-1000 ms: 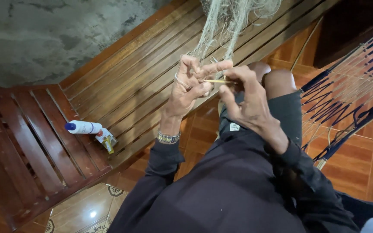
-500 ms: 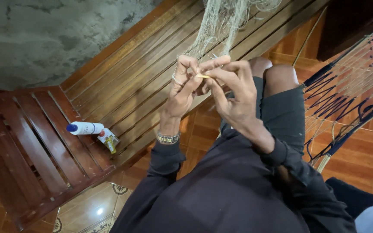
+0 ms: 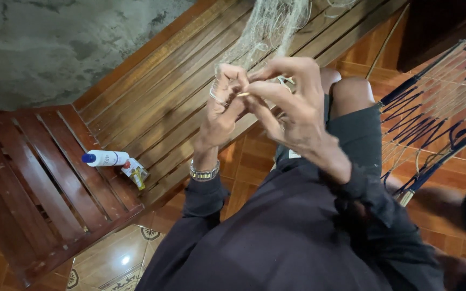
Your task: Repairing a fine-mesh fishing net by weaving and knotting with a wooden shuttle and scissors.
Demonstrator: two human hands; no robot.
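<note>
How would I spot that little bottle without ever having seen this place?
Find the slatted wooden bench at the left. On its seat lies a white bottle on its side, apart from both hands. Its blue cap sets it apart from the small colourful packet beside it.

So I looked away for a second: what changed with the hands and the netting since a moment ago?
The right hand closed in over the left hand. The thin yellowish stick, earlier showing a longer stretch between them, now shows only a short tip. Both hands kept pinching the pale netting. The white bottle on the wooden bench stayed put.
</note>
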